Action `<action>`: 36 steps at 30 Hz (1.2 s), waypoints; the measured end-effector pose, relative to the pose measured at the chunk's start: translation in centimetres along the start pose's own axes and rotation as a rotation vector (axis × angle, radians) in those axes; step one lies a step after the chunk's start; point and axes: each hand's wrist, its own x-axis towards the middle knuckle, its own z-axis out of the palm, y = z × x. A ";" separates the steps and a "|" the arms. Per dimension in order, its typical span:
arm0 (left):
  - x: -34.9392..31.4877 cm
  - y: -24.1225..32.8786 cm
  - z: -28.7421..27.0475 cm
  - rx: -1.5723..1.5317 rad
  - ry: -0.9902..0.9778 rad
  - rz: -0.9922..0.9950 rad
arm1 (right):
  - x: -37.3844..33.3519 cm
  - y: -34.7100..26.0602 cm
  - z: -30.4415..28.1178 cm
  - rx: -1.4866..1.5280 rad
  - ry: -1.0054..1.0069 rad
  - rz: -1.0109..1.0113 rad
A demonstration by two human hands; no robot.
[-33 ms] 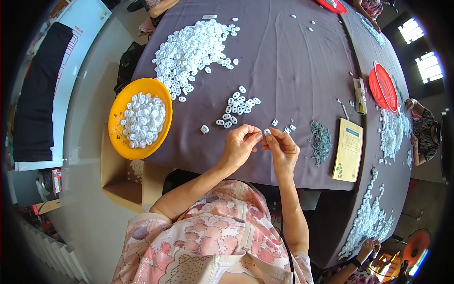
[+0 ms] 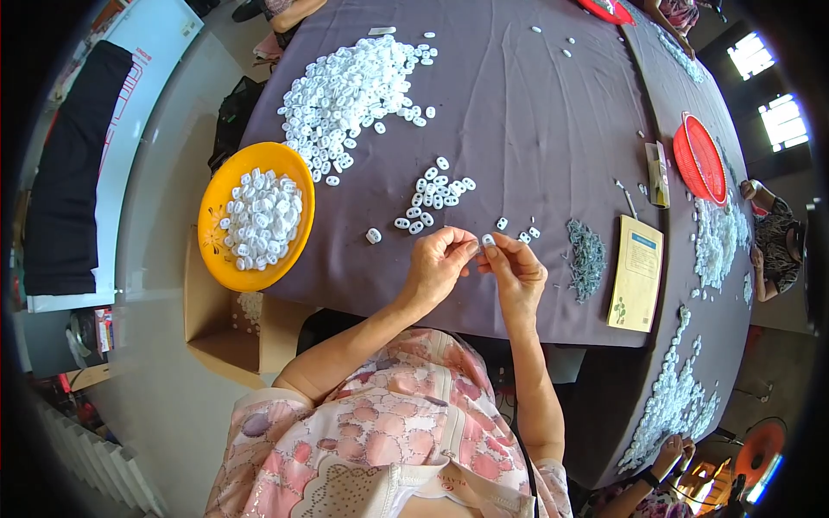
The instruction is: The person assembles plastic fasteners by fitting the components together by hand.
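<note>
My right hand (image 2: 520, 281) pinches a small white oval plastic piece (image 2: 488, 241) between thumb and fingers, just above the near edge of the table. Close beside it, my left hand (image 2: 437, 268) is closed in a pinch; whatever its fingertips hold is too small to make out. Beyond my hands lies a loose cluster of white two-holed oval pieces (image 2: 438, 192). A few more such pieces (image 2: 525, 237) rest by my right fingers. Further right sits a little heap of thin grey-green bits (image 2: 586, 261).
A yellow plate (image 2: 213, 252) full of white pieces stands at the left edge, above an open cardboard box (image 2: 216, 332). A large white pile (image 2: 345, 91) spreads far left. A yellow booklet (image 2: 636, 276) and a red basket (image 2: 698, 160) lie right. Other people work around the table.
</note>
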 end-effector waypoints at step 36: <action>0.2 -2.2 2.1 -0.372 0.023 -0.109 | 0.5 0.1 -0.4 -0.698 -0.090 -0.486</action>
